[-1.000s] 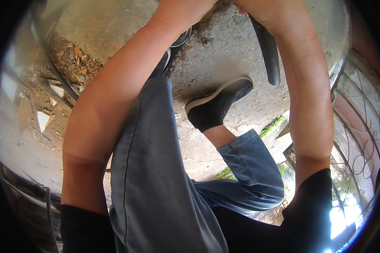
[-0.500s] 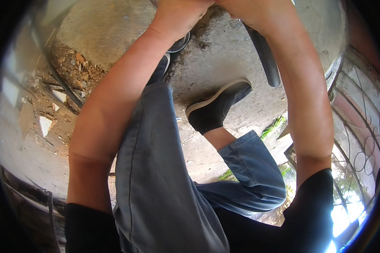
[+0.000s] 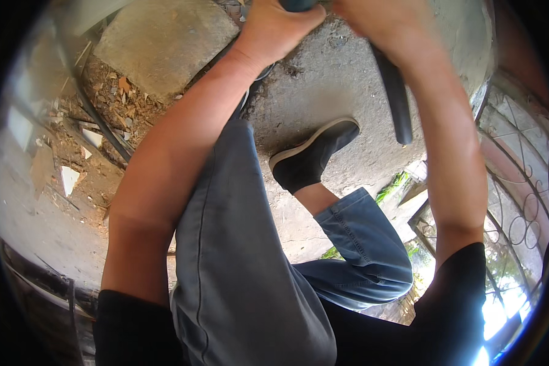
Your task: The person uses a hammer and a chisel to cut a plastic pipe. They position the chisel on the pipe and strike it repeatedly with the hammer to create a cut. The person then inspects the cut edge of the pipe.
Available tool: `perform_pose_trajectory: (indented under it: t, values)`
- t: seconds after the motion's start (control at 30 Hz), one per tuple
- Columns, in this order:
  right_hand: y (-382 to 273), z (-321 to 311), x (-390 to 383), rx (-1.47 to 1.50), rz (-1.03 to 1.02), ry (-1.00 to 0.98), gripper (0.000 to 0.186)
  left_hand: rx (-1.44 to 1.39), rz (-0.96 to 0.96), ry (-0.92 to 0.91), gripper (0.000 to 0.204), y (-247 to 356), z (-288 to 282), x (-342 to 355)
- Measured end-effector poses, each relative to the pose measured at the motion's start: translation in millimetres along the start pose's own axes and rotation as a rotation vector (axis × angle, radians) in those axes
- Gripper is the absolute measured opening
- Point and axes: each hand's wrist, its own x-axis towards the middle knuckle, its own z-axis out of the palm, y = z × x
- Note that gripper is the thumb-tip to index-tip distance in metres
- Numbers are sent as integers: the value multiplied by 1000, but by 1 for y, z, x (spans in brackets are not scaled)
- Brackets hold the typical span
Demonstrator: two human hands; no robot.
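At the top edge, my left hand is closed round a dark, blue-green rounded thing; most of that thing lies outside the picture. My right hand, a little blurred, is beside it, its fingers curled. From under the right hand a long black handle slants down toward me, its blunt end above the concrete. The rest of whatever the handle belongs to is hidden by the hand and the frame edge.
My shoe rests on the concrete floor. To the left lie a flat stone slab, wood chips and broken pieces, and a dark hose-like length. A metal grille with curled bars stands at the right.
Both hands have come slightly down into view, and the left hand's dark thing now shows. The black handle has shifted down and a little right along with the right hand.
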Motion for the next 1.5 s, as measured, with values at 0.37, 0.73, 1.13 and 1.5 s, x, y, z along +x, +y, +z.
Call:
perform_pose_trajectory:
  t: [0.37, 0.73, 1.13, 1.5]
  values:
    - [-21, -38, -60, -515, -57, 69, 32, 2, -109, -125, 16, -12, -7, -1]
    - [-24, -23, -63, -343, -42, 176, 29, -99, -167, -85, 13, -5, -15, 1]
    - [-26, -26, -53, -356, -103, 129, 30, 268, -124, -12, 20, 8, -1, 3]
    - [1, -42, -48, -203, -2, 51, 31, 82, -71, -95, 17, 4, 6, 3]
